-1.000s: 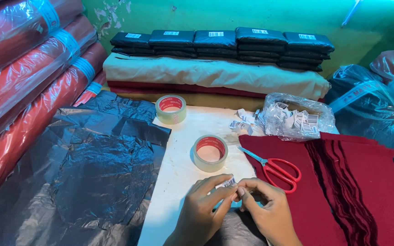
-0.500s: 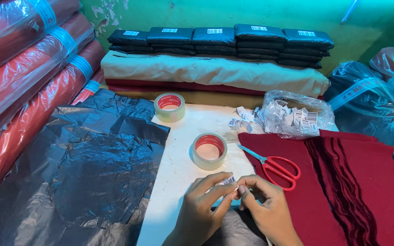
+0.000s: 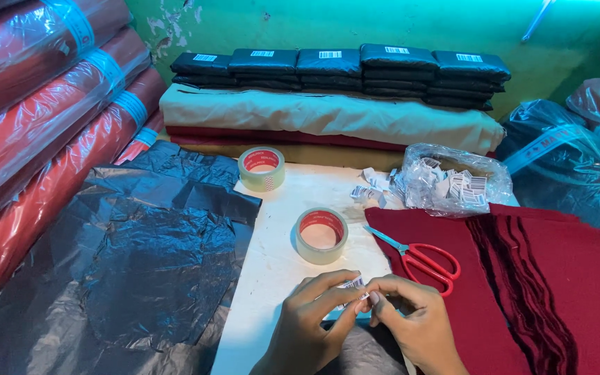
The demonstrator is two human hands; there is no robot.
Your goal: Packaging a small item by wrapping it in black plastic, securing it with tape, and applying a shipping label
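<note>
- Two bare hands meet at the near edge of the white work surface (image 3: pixel 272 264): the left hand (image 3: pixel 310 323) and the right hand (image 3: pixel 414 323) both pinch one small white barcode sticker (image 3: pixel 351 285) between thumb and fingertips, held just above the surface.
- Just beyond the hands, a roll of clear tape (image 3: pixel 321 235) with a red core lies flat near the middle of the surface.
- Red-handled scissors (image 3: pixel 421 258) lie right of that roll, on the near left edge of the dark red fabric stack (image 3: pixel 522 278).
- Crumpled black plastic sheets (image 3: pixel 140 257) cover the left side.
- A second tape roll (image 3: pixel 261 168) sits at the far left corner.
- A clear bag of barcode stickers (image 3: pixel 453 182) rests at the far right edge, loose stickers beside it.
- Farthest back, black wrapped packets (image 3: pixel 342 69) line up on folded beige cloth (image 3: pixel 328 114).
</note>
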